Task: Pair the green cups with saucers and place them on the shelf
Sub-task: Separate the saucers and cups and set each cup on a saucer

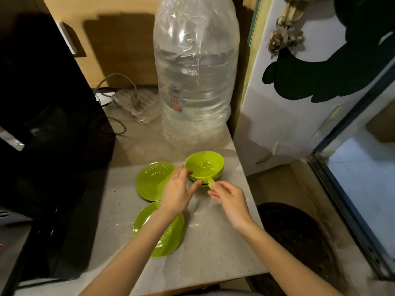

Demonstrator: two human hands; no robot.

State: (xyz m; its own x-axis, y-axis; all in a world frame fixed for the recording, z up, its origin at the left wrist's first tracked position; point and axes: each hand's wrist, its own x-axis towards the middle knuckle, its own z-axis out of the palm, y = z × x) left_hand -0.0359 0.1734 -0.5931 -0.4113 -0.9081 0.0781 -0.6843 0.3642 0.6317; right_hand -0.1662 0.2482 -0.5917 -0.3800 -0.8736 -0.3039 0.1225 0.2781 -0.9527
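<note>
A green cup (204, 166) stands on the marble counter, nested on what looks like another cup beneath it. My left hand (178, 191) grips its left rim, with the fingers curled over the edge and the thumb low on the wall. My right hand (229, 196) pinches the cup's handle (210, 182) from the right. One green saucer (152, 180) lies just left of the cup. A second green saucer (168, 233), maybe a small stack, lies nearer to me, partly hidden under my left forearm.
A big clear water bottle (195, 71) stands right behind the cup. A black appliance (47, 129) fills the left side. Cables and a power strip (136, 101) lie at the back. The counter (213, 242) ends at the right, above a dark round mat (297, 238) on the floor.
</note>
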